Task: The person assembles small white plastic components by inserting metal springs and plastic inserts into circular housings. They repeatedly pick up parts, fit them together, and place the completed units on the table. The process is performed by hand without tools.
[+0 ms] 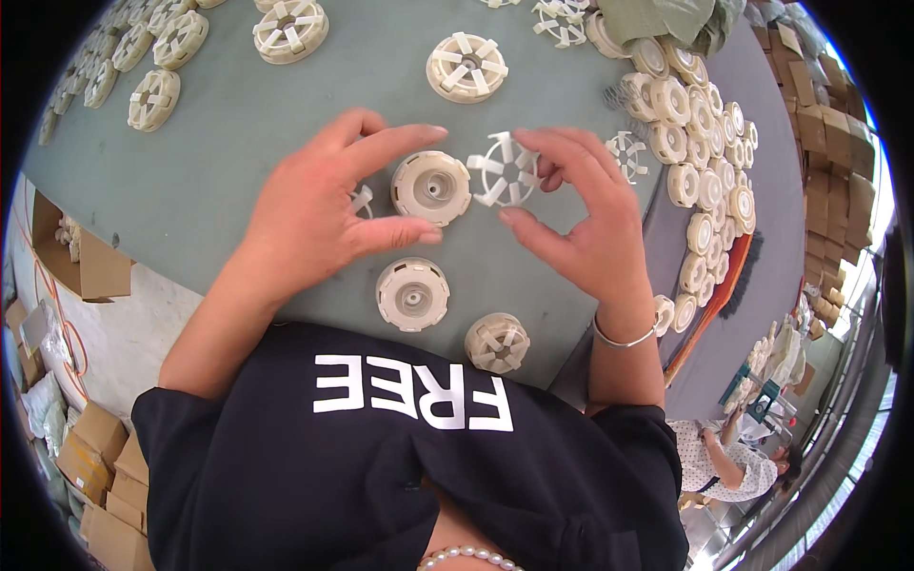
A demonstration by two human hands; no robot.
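Right hand: fingers bent around a white spoked ring, seemingly gripping it at its right edge; thumb tip just below.
Left hand: thumb and index finger spread wide either side of a cream round housing; whether they touch it, cannot tell. Second white ring, partly hidden, within the curve of this hand; held or lying there, cannot tell.
Key relation: housing left of the right hand, spoked ring at its right edge, contact unclear; left hand nearer the housing.
Axis: both pieces round, no long axis; housing recess faces up.
In the way: left fingertips flank the housing's far and near edges; right side faces the ring.
Near edge: bare housing; ring-fitted housing.
Far side: ring-fitted housing; others at far left.
Right side: loose spoked ring, coil springs, massed cream housings.
Surface: green tabletop.
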